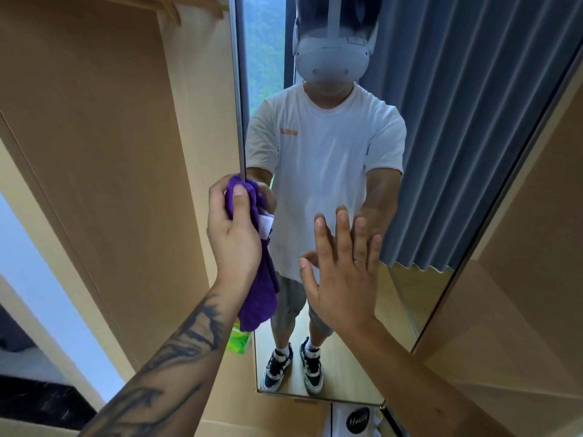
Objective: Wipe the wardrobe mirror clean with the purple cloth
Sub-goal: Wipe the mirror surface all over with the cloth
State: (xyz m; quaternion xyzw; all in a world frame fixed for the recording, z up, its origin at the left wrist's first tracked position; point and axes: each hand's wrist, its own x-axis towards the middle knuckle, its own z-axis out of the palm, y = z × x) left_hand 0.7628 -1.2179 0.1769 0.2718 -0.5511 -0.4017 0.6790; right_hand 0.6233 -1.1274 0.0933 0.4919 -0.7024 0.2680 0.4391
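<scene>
Head view: the tall frameless wardrobe mirror (334, 146) fills the middle, set between pale wooden wardrobe panels (104, 159). The left hand (232, 234), on a tattooed forearm, is at about nine o'clock from the frame's centre, its fingers (238, 200) clenched round the bunched top of the soft purple cloth (258, 298). The rest of the cloth hangs loose toward six o'clock along the mirror's left edge, probably gathered so into a firm pad for rubbing the glass. The right hand (342, 275), at about five o'clock from the centre, is spread flat with fingers released, fingertips meeting their reflection, so it seems to brace the door against the wiping pressure. A green object (239, 339) peeks out below the cloth; I cannot tell what it is.
</scene>
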